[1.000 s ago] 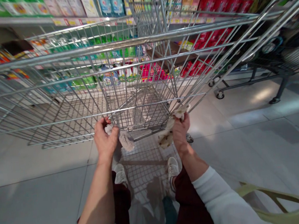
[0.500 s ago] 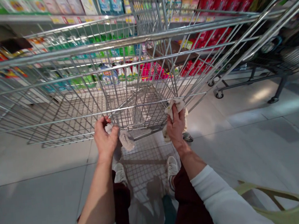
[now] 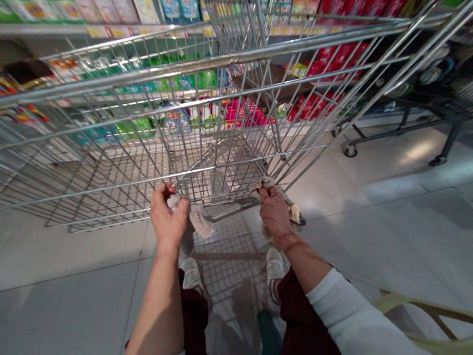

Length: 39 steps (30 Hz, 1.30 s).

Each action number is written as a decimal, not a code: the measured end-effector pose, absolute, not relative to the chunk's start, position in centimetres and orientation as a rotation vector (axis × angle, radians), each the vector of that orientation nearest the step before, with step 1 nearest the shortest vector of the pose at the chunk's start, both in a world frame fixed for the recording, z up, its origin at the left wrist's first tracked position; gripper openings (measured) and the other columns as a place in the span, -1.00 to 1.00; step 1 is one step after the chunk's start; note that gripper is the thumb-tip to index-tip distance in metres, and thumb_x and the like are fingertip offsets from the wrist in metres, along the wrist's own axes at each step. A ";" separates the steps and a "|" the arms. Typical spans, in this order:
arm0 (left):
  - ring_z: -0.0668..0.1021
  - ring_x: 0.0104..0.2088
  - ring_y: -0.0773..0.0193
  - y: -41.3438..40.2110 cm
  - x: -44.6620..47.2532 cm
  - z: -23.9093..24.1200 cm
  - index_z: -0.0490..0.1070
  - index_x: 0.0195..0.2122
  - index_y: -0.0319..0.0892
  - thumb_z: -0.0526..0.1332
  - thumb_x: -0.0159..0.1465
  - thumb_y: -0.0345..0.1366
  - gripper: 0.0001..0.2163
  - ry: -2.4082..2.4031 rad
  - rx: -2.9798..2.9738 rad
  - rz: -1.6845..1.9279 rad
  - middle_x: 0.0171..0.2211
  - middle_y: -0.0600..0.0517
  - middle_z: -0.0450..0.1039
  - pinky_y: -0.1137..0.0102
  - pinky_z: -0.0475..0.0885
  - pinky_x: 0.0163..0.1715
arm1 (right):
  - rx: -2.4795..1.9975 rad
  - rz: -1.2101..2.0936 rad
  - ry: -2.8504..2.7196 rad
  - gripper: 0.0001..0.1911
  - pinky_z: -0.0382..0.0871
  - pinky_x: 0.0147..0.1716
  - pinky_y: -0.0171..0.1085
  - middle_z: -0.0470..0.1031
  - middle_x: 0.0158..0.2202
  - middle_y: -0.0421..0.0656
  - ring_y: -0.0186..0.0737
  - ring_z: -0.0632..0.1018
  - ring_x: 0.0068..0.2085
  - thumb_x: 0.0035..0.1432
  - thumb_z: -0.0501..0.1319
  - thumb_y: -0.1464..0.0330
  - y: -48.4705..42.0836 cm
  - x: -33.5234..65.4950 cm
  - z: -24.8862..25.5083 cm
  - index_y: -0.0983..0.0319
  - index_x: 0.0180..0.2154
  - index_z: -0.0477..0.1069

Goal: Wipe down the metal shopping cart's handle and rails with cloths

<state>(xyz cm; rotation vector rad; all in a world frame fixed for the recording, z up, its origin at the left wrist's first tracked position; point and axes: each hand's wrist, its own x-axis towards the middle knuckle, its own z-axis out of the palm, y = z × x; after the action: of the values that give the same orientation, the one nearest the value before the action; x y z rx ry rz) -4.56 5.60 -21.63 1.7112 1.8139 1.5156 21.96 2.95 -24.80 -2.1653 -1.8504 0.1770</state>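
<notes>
A wire shopping cart [image 3: 193,70] stands right in front of me, its basket tilted toward me. My left hand [image 3: 165,218] is closed on a pale grey rag [image 3: 199,220] and rests against a low wire of the cart's near side. My right hand [image 3: 274,212] is closed on a second, cream-coloured rag [image 3: 293,212] and presses it against the cart's lower frame bar [image 3: 235,206]. Below the hands show my dark trousers and white shoes [image 3: 192,275].
Store shelves [image 3: 92,32] with bottles and red packs run behind the cart. A second wheeled trolley [image 3: 419,121] stands at the right on the grey tile floor [image 3: 53,323]. A pale green plastic chair [image 3: 451,318] sits at the lower right.
My right hand went up the cart's wire with its rag, then came back down and left to the lower frame bar. My left hand kept its place.
</notes>
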 end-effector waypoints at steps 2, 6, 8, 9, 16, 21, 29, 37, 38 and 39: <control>0.55 -0.04 0.15 5.7 -4.7 -21.8 0.37 0.02 -0.16 0.21 0.11 -0.18 -0.57 1.824 1.703 1.522 -0.07 -0.03 0.49 0.23 0.42 0.10 | -2.122 0.196 -1.858 -0.50 0.43 0.06 -0.18 0.47 0.14 -0.02 -0.06 0.51 0.11 0.27 0.06 0.44 3.2 22.4 -24.1 0.11 0.20 0.42; 0.56 -0.04 0.15 5.7 -4.9 -21.9 0.36 0.03 -0.13 0.21 0.11 -0.17 -0.56 1.855 1.688 1.521 -0.07 -0.02 0.49 0.23 0.43 0.10 | -1.985 0.143 -1.689 -0.52 0.39 0.10 -0.20 0.52 0.07 -0.07 -0.09 0.50 0.10 0.23 0.14 0.35 3.3 22.7 -22.9 0.11 0.18 0.45; 0.56 -0.05 0.15 5.7 -4.9 -21.8 0.37 0.03 -0.15 0.22 0.11 -0.17 -0.56 1.851 1.683 1.522 -0.08 -0.03 0.49 0.23 0.43 0.10 | -1.931 0.057 -1.601 -0.48 0.37 0.15 -0.16 0.51 0.07 -0.06 -0.08 0.48 0.13 0.24 0.12 0.38 3.1 22.7 -22.2 0.10 0.22 0.42; 0.56 -0.05 0.15 5.7 -4.9 -21.8 0.37 0.02 -0.15 0.22 0.10 -0.17 -0.56 1.847 1.681 1.525 -0.08 -0.03 0.49 0.24 0.43 0.10 | -1.916 0.009 -1.580 -0.46 0.35 0.18 -0.14 0.49 0.09 -0.05 -0.08 0.45 0.16 0.24 0.09 0.40 3.0 22.7 -21.9 0.08 0.24 0.40; 0.55 -0.06 0.17 5.8 -4.8 -21.8 0.36 0.02 -0.15 0.22 0.10 -0.17 -0.56 1.837 1.680 1.542 -0.09 -0.03 0.47 0.26 0.43 0.09 | -1.818 -0.166 -1.672 -0.43 0.20 0.32 -0.11 0.31 0.31 -0.09 -0.12 0.27 0.35 0.29 0.00 0.44 4.0 21.9 -21.3 0.07 0.27 0.37; 0.54 -0.07 0.18 5.8 -4.7 -21.9 0.36 0.01 -0.19 0.23 0.09 -0.20 -0.56 1.781 1.674 1.582 -0.11 -0.03 0.46 0.25 0.42 0.08 | -1.799 -0.223 -1.690 -0.40 0.18 0.34 -0.03 0.18 0.38 -0.08 -0.05 0.17 0.40 0.25 0.06 0.45 4.6 20.6 -22.2 0.08 0.30 0.33; 0.54 -0.05 0.18 5.9 -4.6 -22.0 0.36 0.02 -0.17 0.24 0.08 -0.22 -0.56 1.765 1.649 1.574 -0.10 -0.01 0.46 0.25 0.40 0.09 | -1.867 -0.141 -1.972 -0.43 0.34 0.21 -0.04 0.10 0.43 0.02 0.06 0.14 0.40 0.30 0.04 0.45 3.1 18.9 -24.8 0.12 0.31 0.30; 0.52 -0.07 0.17 6.0 -4.8 -22.3 0.37 -0.01 -0.19 0.24 0.08 -0.22 -0.57 1.736 1.663 1.631 -0.12 -0.03 0.44 0.24 0.40 0.09 | -1.868 0.089 -2.049 -0.51 0.47 -0.01 -0.16 0.47 0.13 -0.03 -0.01 0.37 0.18 0.26 0.10 0.44 3.6 19.3 -24.6 0.05 0.17 0.47; 0.52 -0.07 0.18 6.0 -4.8 -22.3 0.37 -0.01 -0.19 0.24 0.08 -0.22 -0.57 1.735 1.664 1.633 -0.12 -0.02 0.44 0.24 0.40 0.09 | -1.833 0.093 -1.976 -0.55 0.45 0.03 -0.15 0.51 0.06 -0.04 -0.03 0.41 0.14 0.24 0.13 0.43 3.8 19.6 -24.4 0.07 0.13 0.51; 0.52 -0.07 0.18 5.9 -4.7 -22.3 0.37 -0.01 -0.20 0.24 0.08 -0.22 -0.57 1.736 1.667 1.631 -0.12 -0.02 0.44 0.24 0.40 0.08 | -1.787 0.077 -1.893 -0.57 0.43 0.07 -0.13 0.54 0.00 -0.04 -0.04 0.44 0.10 0.23 0.14 0.42 4.0 19.9 -24.1 0.10 0.09 0.54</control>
<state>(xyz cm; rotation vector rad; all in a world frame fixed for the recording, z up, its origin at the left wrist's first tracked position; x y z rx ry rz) -4.75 5.93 -22.25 1.6675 1.7363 1.6312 19.91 4.03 -24.07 -1.7868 -1.8926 0.0772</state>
